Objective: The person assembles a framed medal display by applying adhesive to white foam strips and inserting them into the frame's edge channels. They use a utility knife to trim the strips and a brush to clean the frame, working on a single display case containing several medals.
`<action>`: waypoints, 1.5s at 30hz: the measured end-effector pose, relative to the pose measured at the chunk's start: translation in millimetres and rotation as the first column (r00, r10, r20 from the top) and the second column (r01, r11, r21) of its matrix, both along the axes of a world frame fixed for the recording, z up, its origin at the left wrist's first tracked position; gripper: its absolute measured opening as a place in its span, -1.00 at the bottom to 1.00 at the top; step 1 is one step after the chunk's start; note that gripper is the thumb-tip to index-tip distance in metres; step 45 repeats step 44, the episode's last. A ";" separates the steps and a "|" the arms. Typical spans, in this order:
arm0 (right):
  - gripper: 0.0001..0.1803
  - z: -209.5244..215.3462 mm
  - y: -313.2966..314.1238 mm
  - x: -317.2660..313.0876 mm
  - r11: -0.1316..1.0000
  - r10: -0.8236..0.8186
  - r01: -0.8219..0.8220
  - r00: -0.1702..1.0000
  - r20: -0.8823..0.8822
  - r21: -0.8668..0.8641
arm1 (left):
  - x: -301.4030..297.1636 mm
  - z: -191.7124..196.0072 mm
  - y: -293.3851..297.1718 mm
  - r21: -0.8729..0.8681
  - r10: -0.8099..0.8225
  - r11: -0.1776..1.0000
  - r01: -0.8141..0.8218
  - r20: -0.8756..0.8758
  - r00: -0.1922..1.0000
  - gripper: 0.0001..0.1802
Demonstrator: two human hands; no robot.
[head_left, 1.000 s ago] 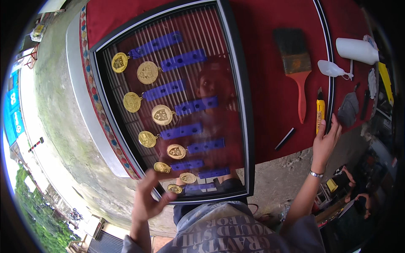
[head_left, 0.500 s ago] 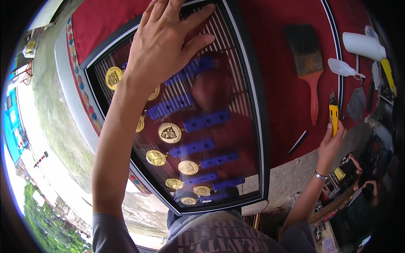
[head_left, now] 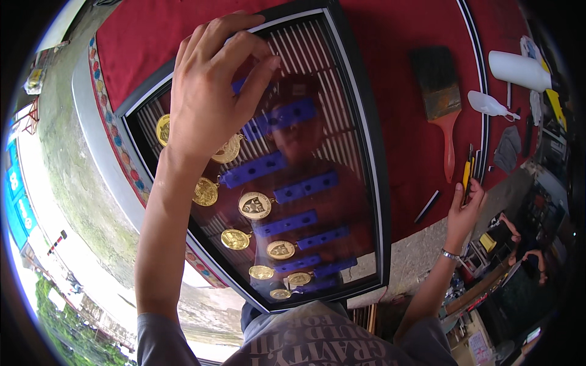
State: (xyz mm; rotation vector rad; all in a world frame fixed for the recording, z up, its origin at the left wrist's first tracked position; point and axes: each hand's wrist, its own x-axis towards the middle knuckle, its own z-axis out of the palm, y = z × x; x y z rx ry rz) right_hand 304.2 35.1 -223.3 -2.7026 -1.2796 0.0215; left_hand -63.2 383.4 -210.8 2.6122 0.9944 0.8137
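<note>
A black-rimmed display frame [head_left: 379, 183] with a glass front lies before me. Behind the glass are rows of gold medals [head_left: 255, 205] on blue ribbons [head_left: 306, 186]. My left hand [head_left: 213, 79] is over the frame's far left part, its fingers bent but apart near the far rim; I see nothing held in it, and whether the fingertips touch the glass is unclear. Off the frame's right side, my right hand [head_left: 467, 204] grips a yellow utility knife [head_left: 466, 174], its tip pointing away from me near the table's edge.
A wide brush [head_left: 441, 91] with a red handle lies on the red cloth [head_left: 403, 146], right of the frame. Farther right are a white bottle [head_left: 519, 70], a small white squeeze bottle [head_left: 487, 104], a grey rag [head_left: 506, 149] and a long dark strip [head_left: 479, 55]. A short dark stick [head_left: 426, 206] lies nearer.
My left hand has drawn slightly left and nearer, its spread fingers now bent. My right hand has moved a little left and nearer, turning the knife more edge-on.
</note>
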 end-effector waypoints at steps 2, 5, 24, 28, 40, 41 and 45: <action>-0.59 -1.3 0.5 0.3 0.999 -0.023 0.024 0.999 -0.031 0.024 | 2.1 3.4 5.0 -0.045 -0.009 0.999 0.009 0.013 1.000 -0.89; -0.58 -6.4 -7.9 12.9 0.997 -0.046 0.052 0.994 -0.101 0.061 | 0.0 0.7 6.8 -0.046 0.015 0.999 -0.010 0.110 0.994 -0.85; -0.53 42.1 158.0 -296.8 0.835 0.341 0.520 -0.232 -0.911 0.180 | -47.1 8.7 27.8 -0.443 0.068 0.897 -0.019 0.095 0.993 -0.69; -0.53 30.3 206.3 -309.1 0.777 0.225 0.619 -0.104 -0.969 0.114 | -44.9 2.6 26.7 -0.478 0.012 0.878 0.036 0.098 0.995 -0.60; -0.56 19.8 244.3 -300.8 0.760 0.171 0.629 0.049 -0.984 0.164 | -48.1 -5.1 32.1 -0.302 -0.116 0.946 0.120 0.031 0.993 -0.52; -0.56 19.7 245.6 -300.5 0.762 0.171 0.628 0.043 -0.984 0.160 | -48.3 -5.4 32.6 -0.299 -0.117 0.947 0.119 0.026 0.993 -0.51; -0.57 18.2 247.9 -299.2 0.764 0.177 0.626 0.029 -0.984 0.156 | -47.9 -5.9 33.8 -0.296 -0.119 0.948 0.119 0.018 0.993 -0.51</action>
